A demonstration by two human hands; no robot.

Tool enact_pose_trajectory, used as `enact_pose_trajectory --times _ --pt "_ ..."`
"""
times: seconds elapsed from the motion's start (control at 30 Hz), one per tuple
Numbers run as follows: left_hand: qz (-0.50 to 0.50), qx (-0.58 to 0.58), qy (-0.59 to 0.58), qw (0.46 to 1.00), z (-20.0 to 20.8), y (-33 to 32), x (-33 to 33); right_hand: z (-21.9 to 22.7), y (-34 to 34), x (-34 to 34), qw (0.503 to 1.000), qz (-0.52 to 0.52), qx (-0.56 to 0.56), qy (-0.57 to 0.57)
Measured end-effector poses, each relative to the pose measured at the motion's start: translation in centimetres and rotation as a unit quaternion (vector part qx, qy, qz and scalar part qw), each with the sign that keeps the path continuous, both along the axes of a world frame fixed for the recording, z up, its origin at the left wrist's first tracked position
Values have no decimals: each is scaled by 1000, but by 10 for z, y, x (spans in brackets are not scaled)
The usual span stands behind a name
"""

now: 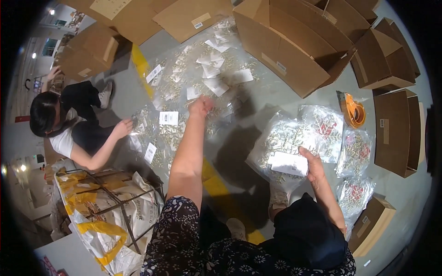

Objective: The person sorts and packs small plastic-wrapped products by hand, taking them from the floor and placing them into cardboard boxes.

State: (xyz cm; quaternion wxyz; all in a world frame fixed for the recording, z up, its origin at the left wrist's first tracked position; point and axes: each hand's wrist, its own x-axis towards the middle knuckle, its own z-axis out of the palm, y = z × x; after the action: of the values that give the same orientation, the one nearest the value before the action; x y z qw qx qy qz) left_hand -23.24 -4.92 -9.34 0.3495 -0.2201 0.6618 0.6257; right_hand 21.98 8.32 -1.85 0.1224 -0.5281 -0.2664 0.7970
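My right hand (314,165) grips a stack of clear plastic packets (287,133) holding gold sprigs, with a white label card on the nearest one. The thumb lies on top, beside the label. My left hand (201,106) reaches into a wide heap of similar clear packets (182,69) with white label cards. Its fingers look curled and slightly blurred; what they pinch, if anything, is hidden. To the right of the held stack, bagged packets with gold sprigs and red parts (354,152) lie in a column on the floor.
An orange tape dispenser (354,112) lies beyond the bagged packets. Open cardboard boxes (294,50) stand at the back and right. At left another person (78,124) squats, one hand at the heap. A wire-framed cart (115,211) with white and yellow sacks stands near left.
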Motion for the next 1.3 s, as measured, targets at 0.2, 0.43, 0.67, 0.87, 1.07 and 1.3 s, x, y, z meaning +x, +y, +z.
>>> enact_pose_trajectory --times 0.2,0.43,0.67,0.87,1.07,1.3 --pt "32 57 65 996 30 -75 61 10 3 -8 999 2 -35 40" --pt "-202 26 159 966 103 -109 201 9 3 -49 983 101 -75 134" --pt "-494 -98 153 850 121 -74 184 12 -10 -32 980 163 40 102" --pt "-314 -446 396 739 57 -51 53 3 -17 -10 996 56 25 66" --pt "-323 -455 355 750 53 -26 41 -7 -20 6 996 62 16 61" --pt "-360 -486 271 749 56 -29 38 2 -29 10 998 27 -23 58"
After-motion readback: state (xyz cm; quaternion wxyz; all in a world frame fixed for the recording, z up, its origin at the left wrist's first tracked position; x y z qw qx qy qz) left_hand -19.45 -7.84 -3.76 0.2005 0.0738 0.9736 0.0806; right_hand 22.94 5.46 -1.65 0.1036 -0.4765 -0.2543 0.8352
